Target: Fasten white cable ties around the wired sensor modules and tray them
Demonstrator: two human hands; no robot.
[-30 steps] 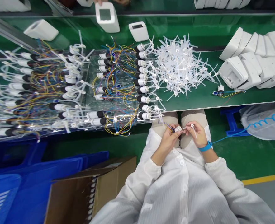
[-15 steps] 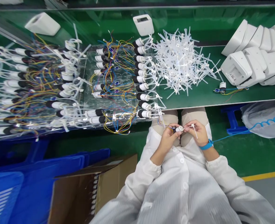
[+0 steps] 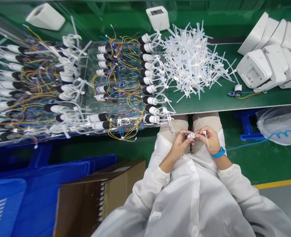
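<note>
My left hand [image 3: 178, 143] is closed around a small wired pump motor [image 3: 191, 135] with a white end, held over my lap. Thin coloured wires trail from it toward the bench edge. My right hand [image 3: 212, 141] pinches a clear plastic tube with a white connector [image 3: 206, 137], close against the motor's white end. Whether tube and motor touch is hidden by my fingertips. Straight ahead on the bench lies a big pile of similar tubes [image 3: 193, 62]. To its left are rows of black-and-white motors [image 3: 152, 100], many with tubes on them.
White plastic housings [image 3: 254, 69] are stacked at the right, with a single wired motor [image 3: 238, 90] beside them. Another housing [image 3: 157, 18] stands at the back. An open cardboard box [image 3: 120, 184] and blue crates [image 3: 36, 184] sit lower left. A blue coiled cord [image 3: 256, 142] runs from my right wristband.
My hands stay together at the motor with almost no movement. The bench has shifted slightly upward in view as my head moved.
</note>
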